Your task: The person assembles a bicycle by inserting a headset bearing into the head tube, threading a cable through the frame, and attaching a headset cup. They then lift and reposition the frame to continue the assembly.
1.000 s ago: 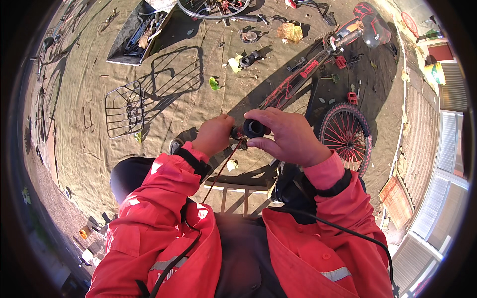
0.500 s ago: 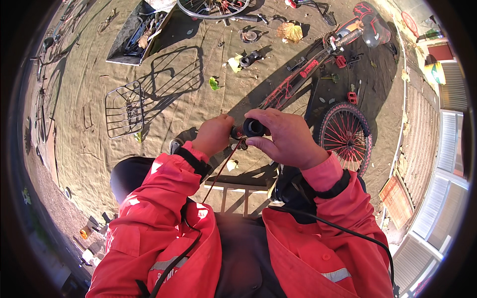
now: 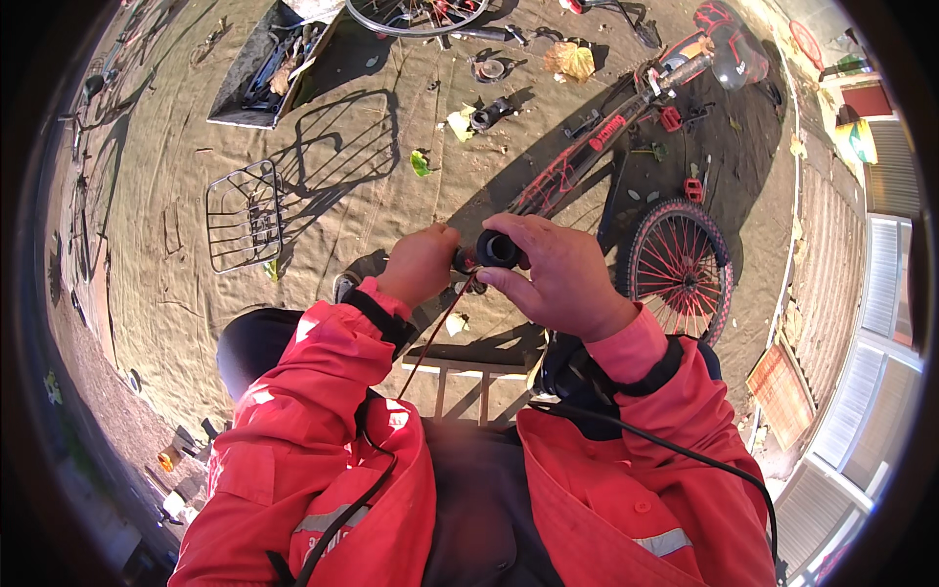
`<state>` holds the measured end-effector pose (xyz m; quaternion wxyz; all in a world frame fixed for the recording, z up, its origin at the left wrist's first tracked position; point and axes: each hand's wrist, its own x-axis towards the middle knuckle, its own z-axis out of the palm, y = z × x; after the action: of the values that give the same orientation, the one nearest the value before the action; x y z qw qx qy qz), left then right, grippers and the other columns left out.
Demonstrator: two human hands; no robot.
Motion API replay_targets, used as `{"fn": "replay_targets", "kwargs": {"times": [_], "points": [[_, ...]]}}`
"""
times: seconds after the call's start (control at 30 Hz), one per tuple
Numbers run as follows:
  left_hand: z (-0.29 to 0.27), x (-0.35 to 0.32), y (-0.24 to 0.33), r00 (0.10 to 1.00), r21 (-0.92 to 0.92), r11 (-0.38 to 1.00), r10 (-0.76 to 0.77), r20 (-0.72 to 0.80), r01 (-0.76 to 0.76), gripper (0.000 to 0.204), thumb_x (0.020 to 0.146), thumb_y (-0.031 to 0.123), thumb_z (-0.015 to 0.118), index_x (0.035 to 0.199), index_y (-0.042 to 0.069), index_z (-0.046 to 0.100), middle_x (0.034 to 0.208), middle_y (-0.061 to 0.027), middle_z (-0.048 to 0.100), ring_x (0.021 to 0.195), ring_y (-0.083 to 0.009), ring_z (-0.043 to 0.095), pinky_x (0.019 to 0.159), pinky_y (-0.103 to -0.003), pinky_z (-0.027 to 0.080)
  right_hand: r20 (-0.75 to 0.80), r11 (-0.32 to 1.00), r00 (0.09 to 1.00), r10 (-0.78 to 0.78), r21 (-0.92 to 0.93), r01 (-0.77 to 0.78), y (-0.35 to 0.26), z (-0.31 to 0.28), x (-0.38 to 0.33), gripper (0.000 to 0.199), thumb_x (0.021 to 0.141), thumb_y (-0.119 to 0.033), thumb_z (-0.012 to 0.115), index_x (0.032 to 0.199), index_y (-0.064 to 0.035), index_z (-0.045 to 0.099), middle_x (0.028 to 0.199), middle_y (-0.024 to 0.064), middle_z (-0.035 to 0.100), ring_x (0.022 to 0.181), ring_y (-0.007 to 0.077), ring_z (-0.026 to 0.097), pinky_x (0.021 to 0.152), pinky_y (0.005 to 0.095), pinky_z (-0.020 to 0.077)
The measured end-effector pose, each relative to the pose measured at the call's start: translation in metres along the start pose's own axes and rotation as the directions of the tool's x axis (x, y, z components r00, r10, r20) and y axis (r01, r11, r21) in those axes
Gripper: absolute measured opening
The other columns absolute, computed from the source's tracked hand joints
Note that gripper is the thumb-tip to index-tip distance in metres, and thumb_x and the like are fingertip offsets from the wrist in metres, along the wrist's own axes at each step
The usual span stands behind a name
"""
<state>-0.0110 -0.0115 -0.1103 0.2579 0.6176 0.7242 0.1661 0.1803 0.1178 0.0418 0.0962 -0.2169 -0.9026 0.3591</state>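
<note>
My right hand (image 3: 558,274) wraps around a short black cylindrical part (image 3: 497,248), its round end facing up. My left hand (image 3: 419,264) is closed on the other end of the same piece, where a thin dark rod or cable (image 3: 430,338) runs down toward my lap. Both hands meet above a wooden frame (image 3: 469,377). My sleeves are red. Behind the hands a red bicycle frame (image 3: 587,147) lies on the tarp, with a red-spoked wheel (image 3: 677,266) right of my right hand.
A tan tarp (image 3: 196,323) covers the ground. A wire basket (image 3: 243,215) lies to the left, a tool tray (image 3: 274,68) at the upper left, another wheel (image 3: 416,14) at the top. Small parts and leaves are scattered about. Corrugated panels (image 3: 880,323) line the right side.
Both hands stay on the black part in the same place; the right fingers have shifted slightly around it.
</note>
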Motion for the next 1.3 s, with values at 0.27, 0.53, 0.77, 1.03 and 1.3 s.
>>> {"fn": "replay_targets", "kwargs": {"times": [0.27, 0.53, 0.77, 1.03, 1.3], "points": [[0.0, 0.001, 0.0, 1.0, -0.017, 1.0, -0.011, 0.006, 0.011, 0.021, 0.081, 0.003, 0.072, 0.101, 0.005, 0.065, 0.103, -0.0173, 0.068, 0.097, -0.0424, 0.071, 0.079, -0.051, 0.057, -0.028, 1.0, 0.999, 0.029, -0.012, -0.029, -0.003, 0.004, -0.002, 0.051, 0.091, -0.04, 0.081, 0.13, -0.0106, 0.066, 0.097, 0.0112, 0.072, 0.081, 0.0323, 0.073, 0.07, 0.0424, 0.0571], [0.0, 0.0, 0.0, 0.999, -0.008, 0.999, -0.043, 0.027, 0.043, 0.024, 0.079, 0.004, 0.075, 0.101, 0.005, 0.065, 0.104, -0.0174, 0.069, 0.097, -0.0428, 0.07, 0.08, -0.052, 0.057, -0.034, 0.999, 0.999, 0.027, 0.022, -0.026, -0.002, 0.005, -0.005, 0.058, 0.09, -0.038, 0.084, 0.135, -0.0077, 0.064, 0.105, 0.0123, 0.072, 0.08, 0.0282, 0.072, 0.071, 0.0387, 0.0571], [-0.004, 0.002, -0.001, 0.994, 0.035, 0.998, -0.061, 0.092, 0.058, 0.033, 0.087, 0.023, 0.077, 0.118, 0.011, 0.07, 0.113, -0.0168, 0.074, 0.096, -0.0435, 0.073, 0.082, -0.051, 0.059, -0.02, 0.998, 0.999, 0.026, 0.059, -0.025, -0.003, 0.003, -0.005, 0.066, 0.094, -0.045, 0.079, 0.143, -0.0066, 0.059, 0.113, 0.0155, 0.072, 0.096, 0.0339, 0.074, 0.08, 0.0426, 0.0583], [-0.014, 0.0, 0.012, 0.994, -0.136, 0.985, -0.098, 0.047, 0.103, 0.024, 0.087, 0.017, 0.078, 0.108, 0.009, 0.07, 0.105, -0.0162, 0.073, 0.094, -0.0427, 0.073, 0.078, -0.051, 0.058, -0.055, 0.983, 0.991, 0.12, 0.147, -0.111, 0.01, -0.002, -0.012, 0.065, 0.109, -0.052, 0.055, 0.15, -0.0015, 0.05, 0.105, 0.0176, 0.071, 0.088, 0.0341, 0.073, 0.078, 0.0418, 0.0568], [-0.014, 0.0, 0.01, 0.989, -0.136, 0.982, -0.12, 0.086, 0.131, 0.033, 0.089, 0.016, 0.078, 0.121, 0.009, 0.071, 0.112, -0.0189, 0.076, 0.1, -0.043, 0.074, 0.081, -0.049, 0.059, -0.059, 0.97, 0.983, 0.171, 0.186, -0.158, 0.013, -0.008, -0.023, 0.056, 0.105, -0.048, 0.06, 0.14, -0.0048, 0.058, 0.12, 0.0198, 0.072, 0.106, 0.0409, 0.072, 0.089, 0.0483, 0.0576]]}}
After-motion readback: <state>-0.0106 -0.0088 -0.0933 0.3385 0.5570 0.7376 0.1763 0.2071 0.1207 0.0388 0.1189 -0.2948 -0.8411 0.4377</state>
